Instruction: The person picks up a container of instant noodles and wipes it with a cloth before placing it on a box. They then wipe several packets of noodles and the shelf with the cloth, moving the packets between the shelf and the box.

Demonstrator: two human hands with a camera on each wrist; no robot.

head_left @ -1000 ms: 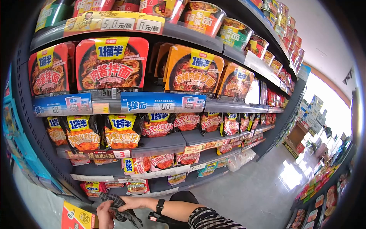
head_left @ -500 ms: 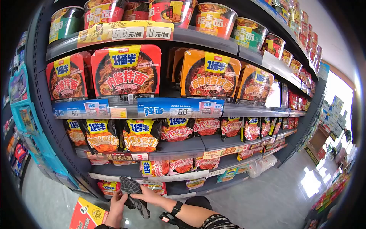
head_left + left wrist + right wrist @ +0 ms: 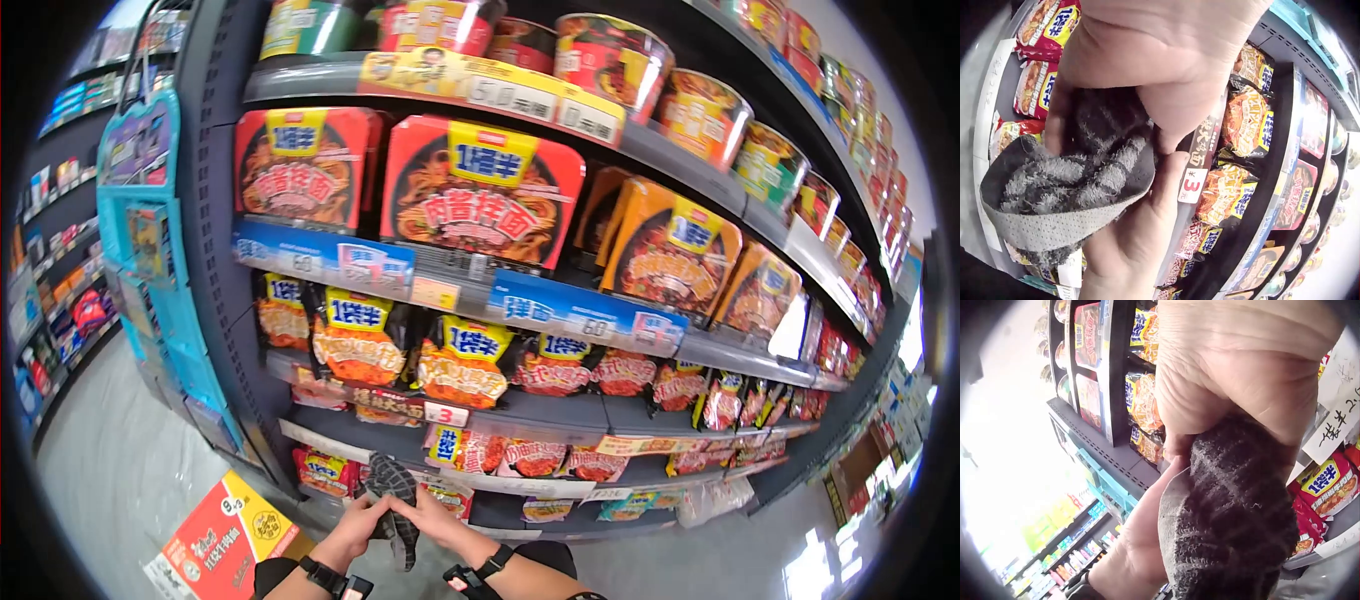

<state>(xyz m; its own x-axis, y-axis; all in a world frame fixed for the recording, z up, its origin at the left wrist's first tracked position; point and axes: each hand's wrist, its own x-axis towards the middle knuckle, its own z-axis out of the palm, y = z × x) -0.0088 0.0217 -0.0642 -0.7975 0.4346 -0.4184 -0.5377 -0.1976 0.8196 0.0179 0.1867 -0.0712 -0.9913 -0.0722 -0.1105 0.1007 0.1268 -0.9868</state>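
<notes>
Low in the head view, both hands hold a dark grey, fuzzy checked cloth (image 3: pixel 392 478) in front of the lower shelves. My left hand (image 3: pixel 350 528) pinches it from the left, my right hand (image 3: pixel 445 522) from the right, thumbs close together at its middle. In the left wrist view the cloth (image 3: pixel 1079 175) is bunched into folds, with a pale dotted band along its border; the left fingers are partly hidden behind it. Seen from the right wrist, the cloth (image 3: pixel 1235 519) hangs below the right palm (image 3: pixel 1235 375).
A dark shelf rack (image 3: pixel 225 200) fills the view, stocked with boxed noodles (image 3: pixel 485 190), noodle cups (image 3: pixel 610 65) and bagged noodles (image 3: pixel 465 360). A red and yellow sign (image 3: pixel 225 535) stands at lower left. Turquoise display racks (image 3: pixel 160 270) stand left of the shelf.
The head view has turned left, so the shelves sit further right and more of the turquoise rack shows. Both hands have come closer together on the cloth.
</notes>
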